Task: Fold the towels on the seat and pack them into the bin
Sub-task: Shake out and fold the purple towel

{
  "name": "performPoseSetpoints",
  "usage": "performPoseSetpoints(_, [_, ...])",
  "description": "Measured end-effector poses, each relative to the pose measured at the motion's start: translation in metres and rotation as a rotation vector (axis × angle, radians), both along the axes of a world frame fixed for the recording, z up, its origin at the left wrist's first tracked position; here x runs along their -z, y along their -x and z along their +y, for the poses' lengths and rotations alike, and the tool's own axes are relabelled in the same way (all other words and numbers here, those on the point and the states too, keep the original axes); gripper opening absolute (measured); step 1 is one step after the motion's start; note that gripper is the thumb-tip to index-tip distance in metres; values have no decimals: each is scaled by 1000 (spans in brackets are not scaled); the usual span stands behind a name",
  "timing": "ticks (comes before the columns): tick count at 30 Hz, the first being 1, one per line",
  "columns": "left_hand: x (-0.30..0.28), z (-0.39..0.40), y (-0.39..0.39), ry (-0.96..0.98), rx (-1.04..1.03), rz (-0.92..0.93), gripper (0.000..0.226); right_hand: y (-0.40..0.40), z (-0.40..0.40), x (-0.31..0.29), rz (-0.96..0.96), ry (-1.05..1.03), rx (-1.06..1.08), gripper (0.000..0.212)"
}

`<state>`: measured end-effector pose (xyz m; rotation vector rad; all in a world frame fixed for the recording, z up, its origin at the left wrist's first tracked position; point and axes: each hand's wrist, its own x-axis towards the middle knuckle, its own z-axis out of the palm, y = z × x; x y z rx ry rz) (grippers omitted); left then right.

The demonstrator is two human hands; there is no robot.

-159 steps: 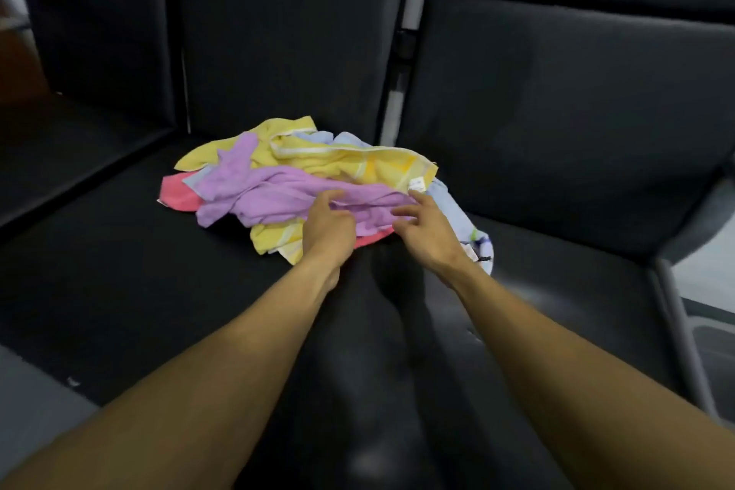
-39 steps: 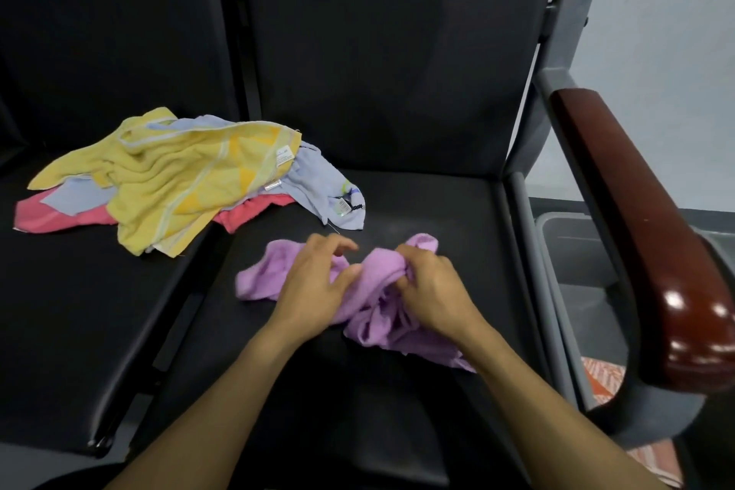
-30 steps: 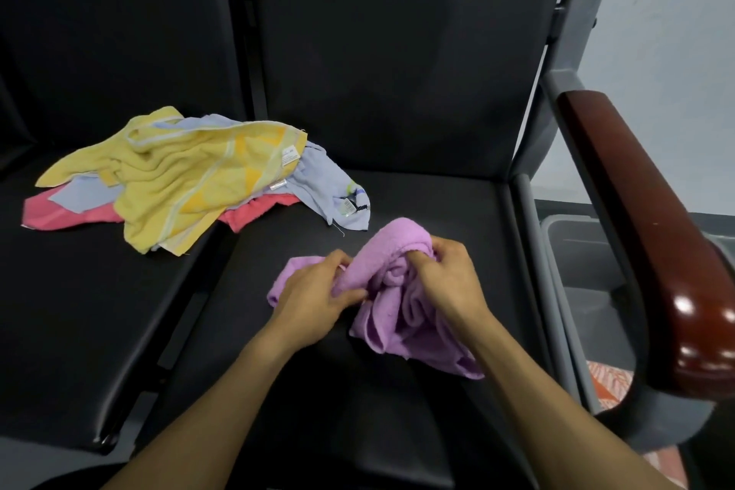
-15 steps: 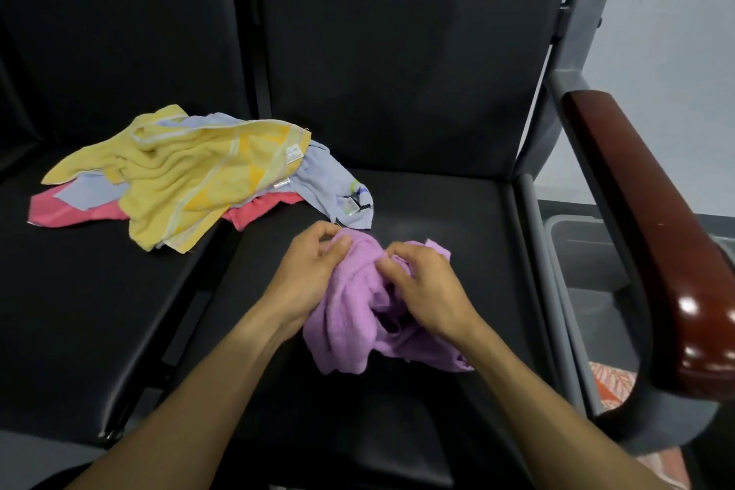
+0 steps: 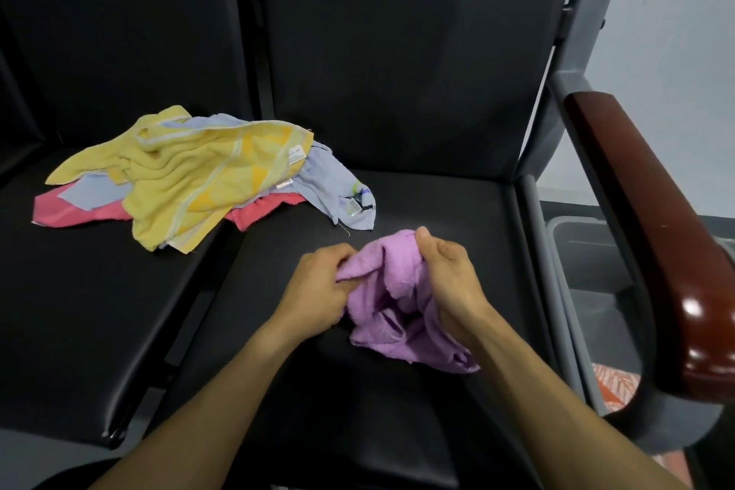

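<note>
A: Since the right seat (image 5: 397, 203) holds nothing but the purple towel (image 5: 391, 310), how far along are we?

B: Early, I'd judge. Five seconds back that towel lay on the pile (image 5: 191, 175) on the left seat (image 5: 99, 310); now it sits well apart from it, bunched on the near middle of the right cushion. Half a second ago the hands were close together over a tight wad; now they have drawn apart and lifted an edge, so a corner is being sought, not a fold made.

A: And the bin (image 5: 588, 251)?

B: Grey, on the floor to the right, beyond the seat rail and under the wooden armrest (image 5: 644, 235). Nothing folded shows in the part I can see.

A: Room to spread it?

B: Bare cushion lies far of the towel and to its left, before the blue towel's (image 5: 330, 187) corner. The rail is near on the right.

A: Hands?

B: Left hand (image 5: 318, 286) pinches the towel's left edge; right hand (image 5: 445, 274) has its fingers curled round the raised top fold.
</note>
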<state>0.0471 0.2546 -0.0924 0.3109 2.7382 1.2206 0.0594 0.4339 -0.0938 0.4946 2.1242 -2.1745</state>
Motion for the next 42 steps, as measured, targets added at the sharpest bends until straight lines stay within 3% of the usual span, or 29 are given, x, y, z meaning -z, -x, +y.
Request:
performPoseSetpoints(3, [-6,-5,8,-36,-189,71,22,-2,7,-2,148,-323,114,19])
performPoseSetpoints(6, [-15,-5,9,-120,-278,77,28,-6,6,-8,246,-341,-80,32])
performPoseSetpoints(9, [-19,-3,4,-262,-202,32,31,-11,-7,-5,245,-387,-345,44])
performPoseSetpoints(12, [-20,-5,5,-319,-178,38,30,-7,-8,1,302,-656,-299,13])
performPoseSetpoints(16, [-19,-13,11,-191,-261,92,34,-3,4,-2,305,-495,-16,27])
performPoseSetpoints(20, [-17,-17,13,-230,-186,-34,8,2,2,1,148,-237,93,50])
performPoseSetpoints(22, [-19,-16,12,-293,-154,-73,18,4,3,3,65,-149,134,64])
performPoseSetpoints(23, [-21,-15,11,-355,-153,-95,23,5,4,4,47,-145,148,62])
performPoseSetpoints(25, [-24,-12,11,-435,-164,-108,30,6,8,6,60,-193,155,36])
performPoseSetpoints(27, [-27,-10,10,-393,-148,-80,31,5,9,5,104,-264,125,12])
performPoseSetpoints(30, [-28,-9,7,-213,-127,9,34,2,7,2,175,-322,48,14])
performPoseSetpoints(35, [-30,-9,8,-281,-170,34,11,-8,-4,-7,209,-317,-333,33])
performPoseSetpoints(38, [-29,-5,6,-293,-190,21,49,-13,-14,-7,182,-291,-467,48])
performPoseSetpoints(40, [-29,-3,4,-281,-159,-19,52,-13,-17,-6,215,-355,-409,36])
performPoseSetpoints(42, [-28,-2,3,-258,-162,-67,54,-8,-15,-3,295,-469,-309,7])
